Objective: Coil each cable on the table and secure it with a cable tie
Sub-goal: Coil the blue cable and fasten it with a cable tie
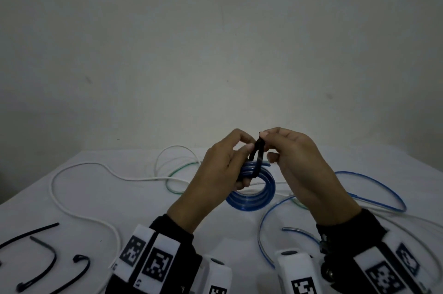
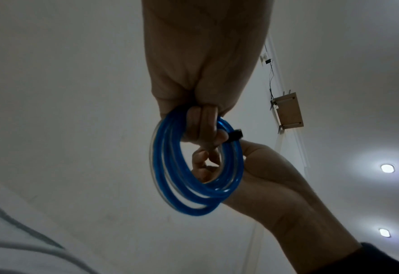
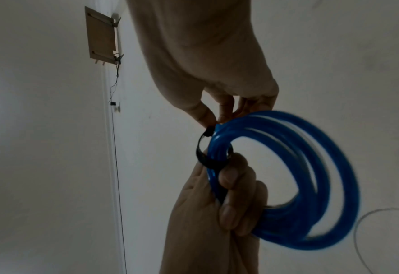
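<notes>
A blue cable, wound into a small coil [image 1: 255, 197], hangs in the air above the white table [image 1: 143, 209]. My left hand [image 1: 244, 147] grips the coil's upper left side, its fingers curled through the ring [image 2: 203, 129]. A black cable tie [image 1: 257, 157] loops around the coil's strands at the top. My right hand [image 1: 267, 146] pinches the tie's upper end between thumb and forefinger. In the right wrist view the tie [image 3: 203, 157] wraps the coil [image 3: 322, 185] just above my left hand's fingers [image 3: 231, 178]. The tie's head [image 2: 237, 133] shows beside the coil [image 2: 193, 185].
A long white cable [image 1: 79, 197] snakes over the table's left half. A green cable [image 1: 182, 170] lies behind the hands, and a loose blue cable [image 1: 374, 182] curves on the right. Several spare black ties [image 1: 48, 260] lie at the near left. A plain wall stands behind.
</notes>
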